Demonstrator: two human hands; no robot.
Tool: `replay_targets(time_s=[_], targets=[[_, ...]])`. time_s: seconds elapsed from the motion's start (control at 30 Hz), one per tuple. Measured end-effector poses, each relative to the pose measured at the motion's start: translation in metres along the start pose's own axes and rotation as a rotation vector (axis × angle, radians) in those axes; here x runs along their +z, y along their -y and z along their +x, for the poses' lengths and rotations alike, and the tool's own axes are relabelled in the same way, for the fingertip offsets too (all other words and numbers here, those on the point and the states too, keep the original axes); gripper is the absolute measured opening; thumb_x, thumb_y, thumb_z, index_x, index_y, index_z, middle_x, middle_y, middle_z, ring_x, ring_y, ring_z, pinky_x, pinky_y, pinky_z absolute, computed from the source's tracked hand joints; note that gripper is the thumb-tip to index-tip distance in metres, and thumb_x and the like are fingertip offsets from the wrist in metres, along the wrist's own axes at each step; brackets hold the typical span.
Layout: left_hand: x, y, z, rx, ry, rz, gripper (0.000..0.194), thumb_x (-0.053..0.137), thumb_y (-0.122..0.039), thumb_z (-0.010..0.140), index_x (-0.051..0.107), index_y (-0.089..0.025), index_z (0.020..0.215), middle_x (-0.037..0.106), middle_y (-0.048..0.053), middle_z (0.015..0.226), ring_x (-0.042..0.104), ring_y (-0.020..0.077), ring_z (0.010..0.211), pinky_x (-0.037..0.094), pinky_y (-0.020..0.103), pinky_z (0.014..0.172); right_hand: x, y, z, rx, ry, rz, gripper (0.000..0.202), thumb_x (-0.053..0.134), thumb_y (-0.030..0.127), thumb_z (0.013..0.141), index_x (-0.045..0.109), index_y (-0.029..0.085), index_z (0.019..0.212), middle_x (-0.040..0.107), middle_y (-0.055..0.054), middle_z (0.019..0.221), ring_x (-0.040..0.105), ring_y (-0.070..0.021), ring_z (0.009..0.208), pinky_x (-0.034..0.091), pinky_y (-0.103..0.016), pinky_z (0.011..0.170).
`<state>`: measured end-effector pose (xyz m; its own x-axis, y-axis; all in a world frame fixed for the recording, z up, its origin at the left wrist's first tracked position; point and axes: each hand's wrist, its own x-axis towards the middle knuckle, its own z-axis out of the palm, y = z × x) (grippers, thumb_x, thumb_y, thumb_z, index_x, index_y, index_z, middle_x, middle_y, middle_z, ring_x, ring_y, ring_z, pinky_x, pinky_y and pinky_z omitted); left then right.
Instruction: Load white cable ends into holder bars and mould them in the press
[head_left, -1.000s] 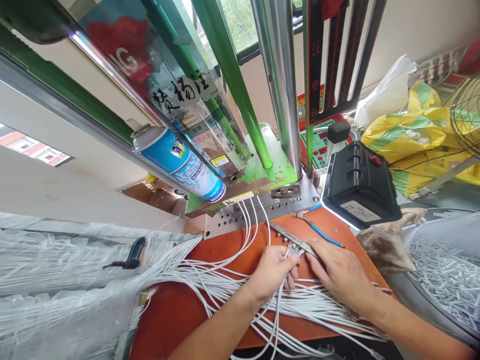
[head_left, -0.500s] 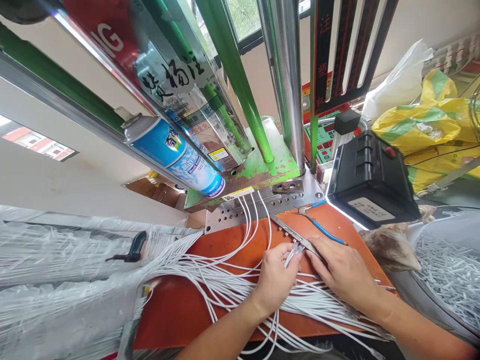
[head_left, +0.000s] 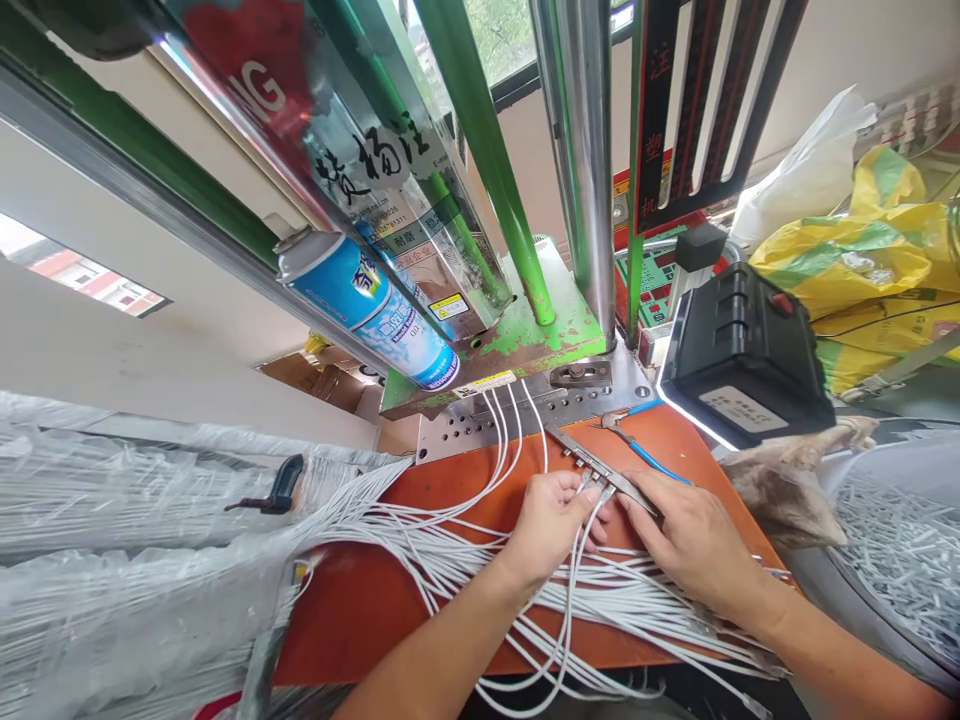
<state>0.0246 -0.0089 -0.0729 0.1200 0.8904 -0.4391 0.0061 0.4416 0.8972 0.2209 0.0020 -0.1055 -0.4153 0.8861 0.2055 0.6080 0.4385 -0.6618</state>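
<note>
My right hand [head_left: 694, 540] grips the near end of a slim metal bar [head_left: 600, 463] with small raised pegs along its side. Against that bar, my left hand [head_left: 546, 530] pinches the end of a white cable, and its clear plug [head_left: 585, 481] touches the bar's edge. Another white cable [head_left: 598, 512] meets the bar just to the right and droops toward the front. Under both hands, many loose white cables [head_left: 465, 548] spread over the orange-brown work surface [head_left: 352, 610]. The left fingertips partly hide the plug.
A green press [head_left: 555, 330] stands ahead, a blue spray can [head_left: 375, 310] on its base. Blue-handled pliers [head_left: 645, 452] lie beyond the bar. A black box [head_left: 742, 350] stands right, near a bin of white scraps [head_left: 900, 530]. Plastic-wrapped cable bundles [head_left: 135, 580] lie left.
The left fingers have shifted slightly along the bar, away from my right hand. A cable now hangs in a loop from the bar beside them. The view has shifted slightly.
</note>
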Motion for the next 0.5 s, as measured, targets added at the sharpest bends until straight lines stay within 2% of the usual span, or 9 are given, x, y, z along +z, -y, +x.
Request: replay_targets(time_s=[0.1,0.23,0.33,0.5], targets=[[-0.01,0.001,0.002,0.005,-0.074,0.14,0.05,0.068,-0.063,0.085,0.058,-0.016,0.074,0.062,0.001,0.062,0.055,0.0101,0.043,0.041,0.021,0.04,-0.002,-0.001,0.0,0.0,-0.029,0.048,0.026,0.042,0.035,0.109,0.064,0.023,0.111,0.072,-0.007,0.105,0.066,-0.0242,0.093,0.047,-0.036,0.081],[-0.017,0.003,0.008,-0.023,-0.068,0.249,0.045,0.066,-0.058,0.088,0.057,-0.017,0.072,0.056,-0.003,0.055,0.046,0.0068,0.036,0.03,0.018,0.036,0.0,-0.003,0.0,-0.015,-0.02,0.026,0.026,0.043,0.036,0.108,0.064,0.022,0.112,0.072,-0.007,0.105,0.067,-0.025,0.093,0.048,-0.037,0.082],[-0.015,0.002,0.011,-0.038,-0.058,0.239,0.04,0.067,-0.056,0.087,0.062,-0.016,0.08,0.054,-0.005,0.054,0.042,0.006,0.035,0.028,0.018,0.036,0.001,-0.004,0.0,-0.033,0.007,0.001,0.027,0.042,0.036,0.109,0.065,0.022,0.112,0.072,-0.008,0.103,0.066,-0.0253,0.092,0.048,-0.037,0.082],[-0.007,0.001,0.013,-0.057,-0.098,0.128,0.042,0.071,-0.057,0.083,0.062,-0.016,0.077,0.05,-0.006,0.051,0.035,0.0044,0.036,0.025,0.018,0.037,0.002,-0.007,-0.001,-0.096,0.04,-0.014,0.027,0.041,0.035,0.109,0.064,0.021,0.115,0.071,-0.009,0.105,0.067,-0.0255,0.093,0.049,-0.038,0.082]])
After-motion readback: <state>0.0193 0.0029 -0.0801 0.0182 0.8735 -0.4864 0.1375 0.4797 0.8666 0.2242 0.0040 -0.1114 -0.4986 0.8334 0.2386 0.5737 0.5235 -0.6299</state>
